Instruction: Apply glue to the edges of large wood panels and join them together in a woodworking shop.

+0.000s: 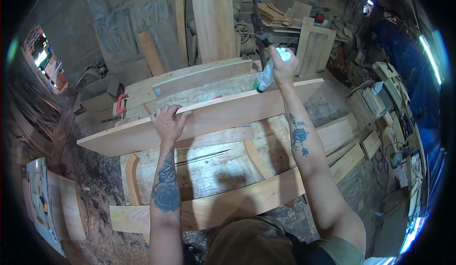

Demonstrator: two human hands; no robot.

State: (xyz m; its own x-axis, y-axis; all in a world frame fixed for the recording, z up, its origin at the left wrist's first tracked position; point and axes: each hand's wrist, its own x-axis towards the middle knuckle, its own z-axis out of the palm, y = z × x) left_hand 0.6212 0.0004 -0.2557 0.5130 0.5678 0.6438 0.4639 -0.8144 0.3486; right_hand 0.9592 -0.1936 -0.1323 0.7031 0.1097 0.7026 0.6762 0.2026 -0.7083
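Note:
A long pale wooden board [223,118] stands on its edge across the workbench [209,151]. My left hand [170,122] grips its top edge left of the middle, the thumb on the near face and the fingers over the far side. My right hand [285,65] is closed around a whitish squeeze bottle [267,75], held upside down and tilted. The bottle's dark tip points down at the top edge of the board; whether it touches cannot be made out. Just behind the tip, a green and white container [257,80] is partly hidden.
Two curved wooden pieces [256,159] and thin dark rods [202,156] lie on the bench. A long plank [247,197] runs along its near side. A red clamp [121,104] is at the far left, beside a cardboard box [99,97]. Wooden panels [213,26] lean at the back.

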